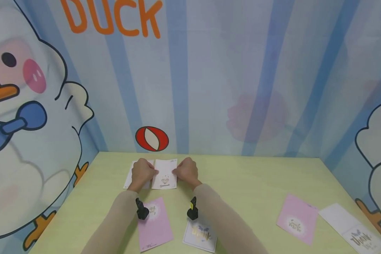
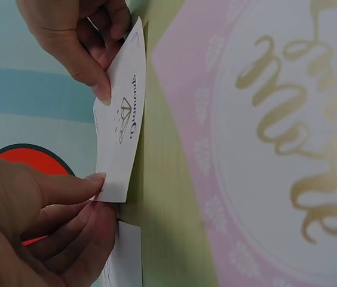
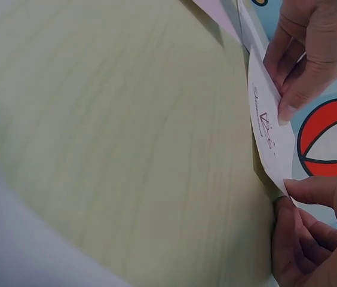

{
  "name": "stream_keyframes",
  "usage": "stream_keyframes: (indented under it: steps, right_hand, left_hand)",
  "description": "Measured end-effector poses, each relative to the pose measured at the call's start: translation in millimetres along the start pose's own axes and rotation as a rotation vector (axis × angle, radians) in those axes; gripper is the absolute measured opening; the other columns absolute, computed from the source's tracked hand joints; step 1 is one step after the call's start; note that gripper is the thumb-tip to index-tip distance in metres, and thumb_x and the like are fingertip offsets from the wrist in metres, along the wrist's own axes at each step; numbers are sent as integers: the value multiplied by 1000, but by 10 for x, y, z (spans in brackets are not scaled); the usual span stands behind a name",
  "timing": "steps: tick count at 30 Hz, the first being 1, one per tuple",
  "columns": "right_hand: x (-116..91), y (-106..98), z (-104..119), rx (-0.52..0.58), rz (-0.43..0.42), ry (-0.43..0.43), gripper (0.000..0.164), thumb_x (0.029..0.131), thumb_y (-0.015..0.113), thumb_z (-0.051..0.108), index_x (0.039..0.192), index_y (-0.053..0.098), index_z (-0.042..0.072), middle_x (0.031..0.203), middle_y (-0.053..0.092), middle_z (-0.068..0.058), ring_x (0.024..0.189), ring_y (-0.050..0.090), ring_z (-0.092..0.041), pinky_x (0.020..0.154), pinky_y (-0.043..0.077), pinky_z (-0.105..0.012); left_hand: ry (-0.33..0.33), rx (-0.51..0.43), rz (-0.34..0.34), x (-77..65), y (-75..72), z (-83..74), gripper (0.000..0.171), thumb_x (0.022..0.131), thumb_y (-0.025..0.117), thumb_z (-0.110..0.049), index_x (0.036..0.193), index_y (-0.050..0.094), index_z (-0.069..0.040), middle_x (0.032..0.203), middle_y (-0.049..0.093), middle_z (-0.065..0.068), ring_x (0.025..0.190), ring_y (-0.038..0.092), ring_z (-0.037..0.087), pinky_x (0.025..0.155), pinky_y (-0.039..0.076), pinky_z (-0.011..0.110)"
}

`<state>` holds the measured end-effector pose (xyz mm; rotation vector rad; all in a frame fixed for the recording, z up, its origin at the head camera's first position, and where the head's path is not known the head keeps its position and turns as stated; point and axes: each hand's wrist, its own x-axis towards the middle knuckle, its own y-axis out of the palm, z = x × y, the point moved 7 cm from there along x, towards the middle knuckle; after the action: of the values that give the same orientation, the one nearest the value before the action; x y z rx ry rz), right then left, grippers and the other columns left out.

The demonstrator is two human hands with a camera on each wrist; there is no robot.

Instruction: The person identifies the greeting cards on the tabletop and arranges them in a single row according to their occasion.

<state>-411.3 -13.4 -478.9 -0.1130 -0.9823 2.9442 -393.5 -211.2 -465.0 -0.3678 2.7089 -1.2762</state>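
Note:
A small white card [image 1: 164,176] with a gold diamond drawing and lettering lies between both hands near the back of the table. My left hand [image 1: 142,173] pinches its left edge between thumb and fingers. On the opposite edge, my right hand [image 1: 187,171] pinches it the same way. The left wrist view shows the card [image 2: 120,131] slightly bowed close over the table, thumbs on its printed face. Another white card [image 1: 128,179] lies beside it, partly hidden under my left hand.
Nearer me lie a pink card [image 1: 157,229] with gold lettering and a white card [image 1: 198,234] with a gold-lettered "thank", partly behind my right sleeve. At the right are another pink card [image 1: 296,218] and a long white card [image 1: 352,227]. A printed curtain [image 1: 206,70] stands behind the table.

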Motion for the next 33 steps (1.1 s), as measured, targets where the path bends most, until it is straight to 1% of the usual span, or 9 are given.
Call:
stream_keyframes:
  steps: [4,9,12,17,21,26,29,31,33]
  right_hand:
    - [4,22,1,-9,3,-7,32,80,83,8,56,63,9,53,51,2,50,41,-15,45,30,-28]
    - [-7,19,1,-8,-5,-16,32,80,81,7,55,60,10,52,50,2,50,40,-14,45,29,-28]
    - [-11,19,-2,-10,-7,-18,32,80,81,7,55,60,10,53,50,2,51,41,-15,45,29,-28]
    - [-11,21,4,-18,-15,-21,29,80,81,7,58,62,9,56,54,1,53,44,-16,47,33,-29]
    - [-10,13,26,-33,-20,-29,29,80,82,8,60,61,8,59,55,-1,54,45,-17,48,34,-30]
    - [-35,-30,76,-65,-38,-69,15,82,83,11,74,71,6,75,69,-5,63,57,-20,54,42,-31]
    - [-35,-31,87,-86,-33,-87,8,83,82,12,80,77,7,83,75,-8,68,63,-21,57,46,-31]
    - [-27,-12,79,-94,-17,-84,7,85,80,12,81,78,6,82,76,-7,67,62,-20,56,46,-31]
    - [-14,8,61,-92,-1,-75,9,87,77,12,80,78,6,77,74,-5,63,58,-18,54,42,-29]
  left_hand:
    - [-6,31,-1,-16,-1,-11,18,86,83,-15,95,80,1,97,79,16,79,68,26,63,51,32]
    - [3,61,9,-26,-1,-26,19,88,82,-16,98,80,1,103,79,18,85,71,29,69,56,38]
    - [5,79,16,-23,13,-31,20,89,81,-16,99,80,2,104,79,18,85,71,29,71,57,40]
    - [13,100,5,2,28,-33,18,88,82,-15,95,79,1,100,79,17,81,69,27,69,56,39]
    - [41,112,-12,15,24,-57,17,88,81,-15,94,79,1,98,79,17,82,71,29,73,59,43]
    - [52,111,-20,13,28,-89,16,91,79,-13,97,80,1,99,79,18,85,72,30,81,61,47]
    - [60,105,-34,-7,26,-99,15,91,78,-13,96,80,1,98,79,18,84,72,31,80,61,48]
    - [61,104,-41,-26,32,-91,14,91,78,-13,94,79,1,96,79,18,83,71,30,78,60,47]
    - [71,101,-46,-43,34,-89,14,92,78,-13,93,79,1,96,79,18,80,71,29,75,59,46]
